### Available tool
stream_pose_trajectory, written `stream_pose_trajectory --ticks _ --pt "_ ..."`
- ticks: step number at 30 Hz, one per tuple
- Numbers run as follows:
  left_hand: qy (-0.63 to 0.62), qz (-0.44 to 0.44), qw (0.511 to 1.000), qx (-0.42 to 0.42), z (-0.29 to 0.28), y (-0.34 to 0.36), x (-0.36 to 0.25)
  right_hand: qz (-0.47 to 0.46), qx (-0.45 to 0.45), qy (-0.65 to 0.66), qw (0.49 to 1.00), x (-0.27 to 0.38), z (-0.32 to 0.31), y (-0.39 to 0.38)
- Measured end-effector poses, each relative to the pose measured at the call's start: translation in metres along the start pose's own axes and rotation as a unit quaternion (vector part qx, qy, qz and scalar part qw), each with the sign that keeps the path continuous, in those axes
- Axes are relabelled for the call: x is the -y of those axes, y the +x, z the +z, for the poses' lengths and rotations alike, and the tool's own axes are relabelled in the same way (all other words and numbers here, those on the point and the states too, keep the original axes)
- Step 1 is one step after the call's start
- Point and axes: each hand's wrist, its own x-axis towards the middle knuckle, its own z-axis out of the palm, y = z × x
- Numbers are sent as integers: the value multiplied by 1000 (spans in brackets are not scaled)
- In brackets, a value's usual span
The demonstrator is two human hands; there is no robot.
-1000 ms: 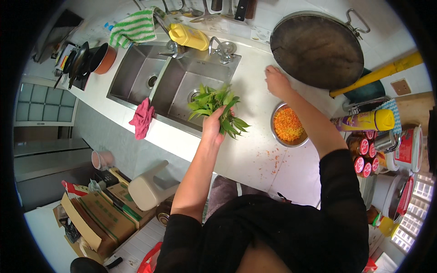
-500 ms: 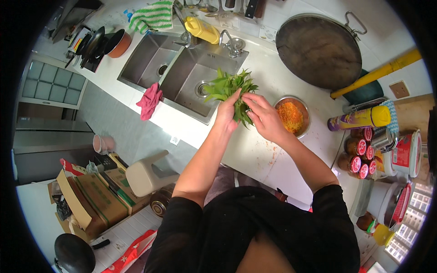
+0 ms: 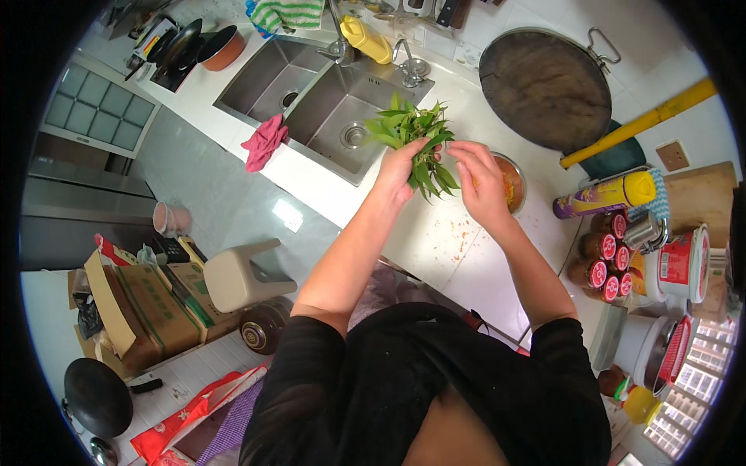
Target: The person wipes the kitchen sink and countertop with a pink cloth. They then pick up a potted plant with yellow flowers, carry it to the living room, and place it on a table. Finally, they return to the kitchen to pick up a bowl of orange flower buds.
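- Head view: left hand [image 3: 398,168] closed around a bunch of leafy greens [image 3: 426,126], at twelve o'clock from the person.
- Right hand [image 3: 483,185] at the bunch's four o'clock, fingers curled; whether they pinch anything, I cannot tell.
- Metal bowl [image 3: 510,165] partly behind the right hand.
- Steel sink [image 3: 332,92] at the bunch's ten o'clock.

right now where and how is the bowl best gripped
Probably by the right-hand rim of the bowl, with the right hand coming from the right: that arc of its round edge shows uncovered, while the hand hides the left part. Pinching high on the wall there would likely avoid the orange shreds inside. The left hand holds greens.
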Motion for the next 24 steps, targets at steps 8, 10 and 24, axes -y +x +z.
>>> stream_pose_trajectory --ticks 8,10,24 --pt "-15 75 996 -37 -14 -34 -14 29 49 -14 998 19 -5 2" --pt "-25 94 994 -52 -16 -51 -19 17 65 -27 997 22 3 0" --pt "-142 244 917 -281 -222 -260 -30 -89 272 116 951 130 162 9"
